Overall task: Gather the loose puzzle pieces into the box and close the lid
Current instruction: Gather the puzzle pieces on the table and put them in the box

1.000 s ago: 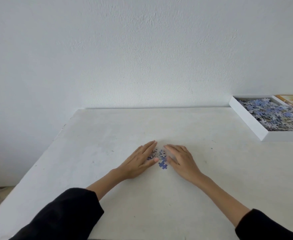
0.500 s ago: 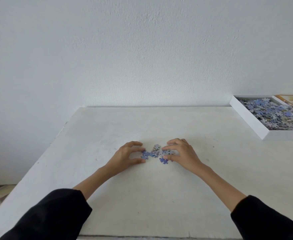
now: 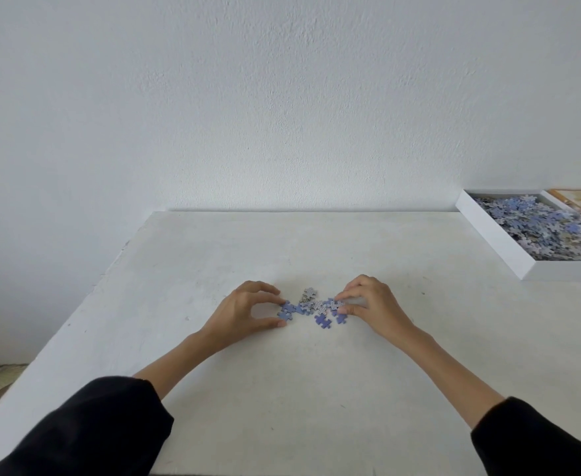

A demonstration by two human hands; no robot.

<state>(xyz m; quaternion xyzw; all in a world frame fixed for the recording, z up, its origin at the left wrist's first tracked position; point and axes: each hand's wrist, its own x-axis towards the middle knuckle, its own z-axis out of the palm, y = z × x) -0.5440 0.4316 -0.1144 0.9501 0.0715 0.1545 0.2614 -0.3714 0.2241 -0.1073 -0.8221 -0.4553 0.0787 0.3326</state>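
Several loose puzzle pieces (image 3: 311, 307) lie clustered on the counter (image 3: 282, 389) between the two grips. The right hand (image 3: 371, 309) pinches the pieces at its fingertips. The left hand (image 3: 244, 314) curls thumb and forefinger round a blue piece (image 3: 285, 316), though whether that grip has closed is hard to tell. Both should sweep inward and cup the lot before lifting toward the box (image 3: 495, 235), well beyond the right grip.

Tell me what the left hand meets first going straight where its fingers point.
The puzzle pieces right in front of it; the left hand seems to be touching them.
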